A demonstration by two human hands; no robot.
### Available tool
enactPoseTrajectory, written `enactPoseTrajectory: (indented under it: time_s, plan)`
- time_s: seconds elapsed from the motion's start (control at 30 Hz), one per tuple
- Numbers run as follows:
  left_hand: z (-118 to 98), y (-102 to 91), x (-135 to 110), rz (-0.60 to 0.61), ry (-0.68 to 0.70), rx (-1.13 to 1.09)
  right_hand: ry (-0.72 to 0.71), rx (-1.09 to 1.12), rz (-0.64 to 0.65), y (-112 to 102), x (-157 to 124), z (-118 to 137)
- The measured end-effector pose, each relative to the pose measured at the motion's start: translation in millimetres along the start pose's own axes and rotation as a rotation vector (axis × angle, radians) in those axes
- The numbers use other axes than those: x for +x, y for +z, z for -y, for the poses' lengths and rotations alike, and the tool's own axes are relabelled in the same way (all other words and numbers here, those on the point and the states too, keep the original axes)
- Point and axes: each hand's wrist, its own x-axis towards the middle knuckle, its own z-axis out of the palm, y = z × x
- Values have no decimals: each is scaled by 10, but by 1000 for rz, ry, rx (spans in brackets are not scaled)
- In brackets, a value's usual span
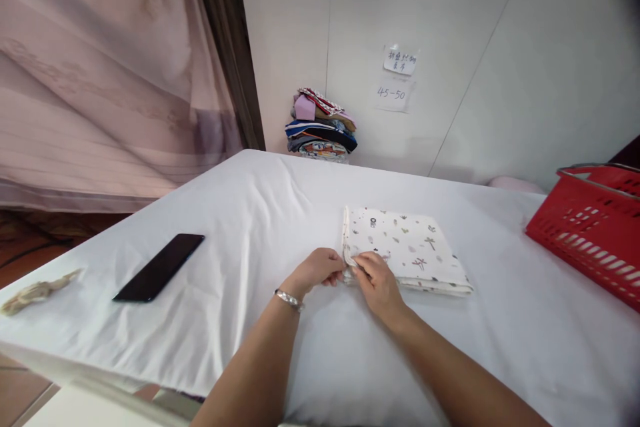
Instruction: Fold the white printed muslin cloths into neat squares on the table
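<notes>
A folded white cloth printed with small plants and dots lies flat on the white-covered table. My left hand is at the cloth's near left corner, its fingers curled and pinching the edge. Just right of it, my right hand grips the same corner between thumb and fingers, from above. Part of that corner is hidden behind my fingers. A silvery bracelet circles my left wrist.
A black phone lies on the table to the left, with a beige bundle at the far left edge. A red plastic basket stands on the right. Behind the table rises a stack of folded fabrics against the wall; a pink curtain hangs left.
</notes>
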Motion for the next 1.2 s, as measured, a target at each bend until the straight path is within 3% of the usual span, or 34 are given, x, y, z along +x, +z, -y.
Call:
enactPoseTrajectory:
  time_s: [0.17, 0.3, 0.47, 0.57, 0.7, 0.87, 1.07, 1.2]
  plan:
    - [-6, 26, -9, 25, 19, -81, -48, -58, 68, 14, -22, -18]
    - [-38, 16, -38, 77, 32, -122, 58, 90, 13, -14, -2, -2]
    - [-35, -56, -33, -54, 0, -46, 191, 307, -93, -73, 39, 16]
    - [-5, -65, -23, -87, 5, 49, 200, 343, -116, -103, 44, 27]
    - [24, 0, -9, -89, 10, 205, 120, 242, -86, -121, 30, 3]
    - [3, 98, 4, -152, 19, 312, -102, -48, 132, -79, 10, -77]
    - [-80, 111, -59, -142, 7, 303, -105, -50, 44, -107, 3, -48]
    - [-69, 95, -50, -116, 11, 265, -163, -161, 166, -103, -6, -48]
